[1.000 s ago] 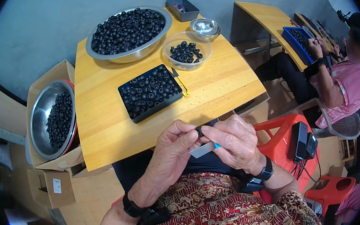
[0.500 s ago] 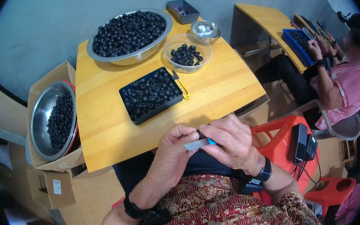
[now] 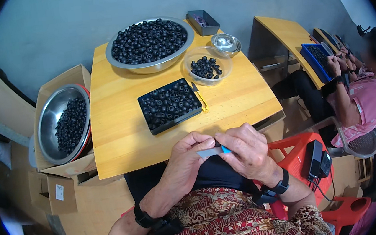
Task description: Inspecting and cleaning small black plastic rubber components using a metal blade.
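Observation:
Just past the table's front edge, my two hands meet with the fingertips close together. My right hand [image 3: 248,153] is closed on a small knife, whose flat grey blade [image 3: 208,153] points left and whose blue part shows by the fingers. My left hand [image 3: 180,163] is closed too, its thumb and finger pinched at the blade's tip side. Between the hands a small black round part [image 3: 217,143] shows, mostly hidden by fingers. Nearest on the table is a black tray [image 3: 161,128] full of black round parts with holes. Beside it lies a yellow-handled knife [image 3: 204,104].
At the back stand a large steel bowl [image 3: 146,68] heaped with parts, a clear tub [image 3: 214,81] holding some, a small metal bowl [image 3: 226,43] and a grey box [image 3: 204,28]. Left, a steel basin [image 3: 50,132] sits in a carton. Right are a red stool [image 3: 292,154] and a seated person [image 3: 360,99].
The view has shifted, so the table and its things appear further right and lower. My hands keep the same grip; the black part between them is more covered by fingers.

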### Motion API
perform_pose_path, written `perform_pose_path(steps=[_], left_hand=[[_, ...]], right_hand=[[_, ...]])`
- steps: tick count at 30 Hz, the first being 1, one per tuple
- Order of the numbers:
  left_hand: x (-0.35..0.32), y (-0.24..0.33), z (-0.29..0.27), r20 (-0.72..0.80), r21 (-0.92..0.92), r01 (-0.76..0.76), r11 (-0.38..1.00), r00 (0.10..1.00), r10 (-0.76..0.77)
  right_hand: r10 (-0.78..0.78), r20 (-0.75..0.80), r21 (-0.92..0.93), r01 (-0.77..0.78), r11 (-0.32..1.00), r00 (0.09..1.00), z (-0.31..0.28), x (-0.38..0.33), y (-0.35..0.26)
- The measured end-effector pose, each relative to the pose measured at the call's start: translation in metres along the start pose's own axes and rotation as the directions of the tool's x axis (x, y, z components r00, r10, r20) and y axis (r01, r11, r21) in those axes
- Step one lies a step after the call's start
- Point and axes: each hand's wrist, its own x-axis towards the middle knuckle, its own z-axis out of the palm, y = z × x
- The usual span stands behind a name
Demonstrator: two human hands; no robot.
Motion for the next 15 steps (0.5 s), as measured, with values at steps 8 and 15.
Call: perform_pose_path(steps=[8, 15], left_hand=[[0.009, 0.037, -0.002, -0.077, 0.288, -0.151, 0.946, 0.981, 0.180], [0.041, 0.082, -0.039, -0.114, 0.758, -0.218, 0.615, 0.884, 0.453]], right_hand=[[0.253, -0.061, 0.125, -0.244, 0.962, 0.966, -0.007, 0.033, 0.030], [0.312, -0.188, 0.105, -0.297, 0.949, 0.931, 0.012, 0.077, 0.087]])
